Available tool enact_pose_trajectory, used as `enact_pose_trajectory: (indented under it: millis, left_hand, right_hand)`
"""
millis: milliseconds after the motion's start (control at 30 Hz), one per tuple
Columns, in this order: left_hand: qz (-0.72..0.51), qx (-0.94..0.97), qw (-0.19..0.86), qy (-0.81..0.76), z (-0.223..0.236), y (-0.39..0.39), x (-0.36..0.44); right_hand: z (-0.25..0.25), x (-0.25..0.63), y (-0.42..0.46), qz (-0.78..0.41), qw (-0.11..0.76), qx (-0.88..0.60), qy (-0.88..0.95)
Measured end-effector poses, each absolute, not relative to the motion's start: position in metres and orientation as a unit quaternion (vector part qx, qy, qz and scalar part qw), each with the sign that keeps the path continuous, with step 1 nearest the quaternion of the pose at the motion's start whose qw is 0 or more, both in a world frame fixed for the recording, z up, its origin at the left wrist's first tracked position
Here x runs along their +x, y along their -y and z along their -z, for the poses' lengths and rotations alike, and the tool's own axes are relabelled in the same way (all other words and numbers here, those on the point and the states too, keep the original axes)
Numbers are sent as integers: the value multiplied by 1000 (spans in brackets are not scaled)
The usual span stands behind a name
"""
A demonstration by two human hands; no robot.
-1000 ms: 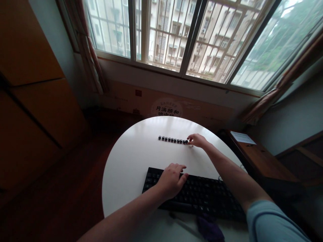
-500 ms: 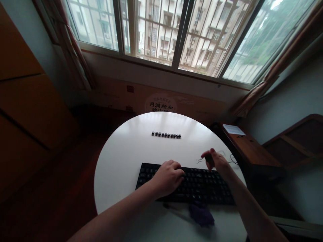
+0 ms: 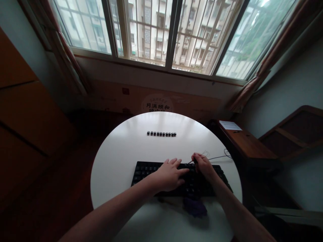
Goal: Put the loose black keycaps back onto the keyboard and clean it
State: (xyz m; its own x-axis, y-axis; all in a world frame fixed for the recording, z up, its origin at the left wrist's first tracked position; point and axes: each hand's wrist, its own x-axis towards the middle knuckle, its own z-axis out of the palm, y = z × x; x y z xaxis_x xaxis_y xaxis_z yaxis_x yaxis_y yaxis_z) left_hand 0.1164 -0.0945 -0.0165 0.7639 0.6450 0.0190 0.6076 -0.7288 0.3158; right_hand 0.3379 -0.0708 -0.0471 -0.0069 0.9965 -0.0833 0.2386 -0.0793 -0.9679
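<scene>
A black keyboard [image 3: 146,168] lies across the white round table, under both my hands. My left hand [image 3: 171,174] rests on its middle keys, palm down with the fingers spread, holding nothing. Just right of it, my right hand [image 3: 202,164] is pinched round a wire keycap puller [image 3: 206,154]. Thin wire loops stick out on both sides of the fingers, and the near wire ends reach the keyboard's back edge. My fingers hide the tool's middle. Farther back, several small black keycaps [image 3: 161,133] stand in a row.
A purple, soft-looking bundle [image 3: 194,206] lies in front of the keyboard, with a thin dark stick-like piece beside it. The cable [image 3: 218,157] runs off the right edge of the white table [image 3: 113,148]. A wooden side table [image 3: 248,144] with paper stands at right.
My right hand has moved left and turned, bringing the puller to the keyboard's back edge. My left hand's fingers have spread from a curled pose. The view has shifted slightly.
</scene>
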Motion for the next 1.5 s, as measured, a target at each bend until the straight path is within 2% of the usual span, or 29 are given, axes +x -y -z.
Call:
enact_pose_trajectory:
  millis: [300,500,767,1000,1167,1300,1500]
  left_hand:
    - [-77,924,179,-328,42,89,122]
    - [-61,933,151,-322,46,89,121]
    - [-64,933,149,-321,47,90,120]
    - [-54,932,148,-327,43,92,121]
    - [-49,928,155,-335,39,92,121]
    - [-76,922,159,-344,36,90,121]
    - [-205,868,154,-425,20,89,123]
  right_hand:
    - [61,332,67,-378,441,-592,560]
    - [60,328,68,-356,386,-608,595]
    - [60,322,89,-196,330,-591,709]
    - [72,327,86,-312,447,-576,610]
    - [68,328,82,-403,585,-535,458]
    - [66,324,85,-392,585,-525,477]
    - [63,323,100,-319,576,-469,589]
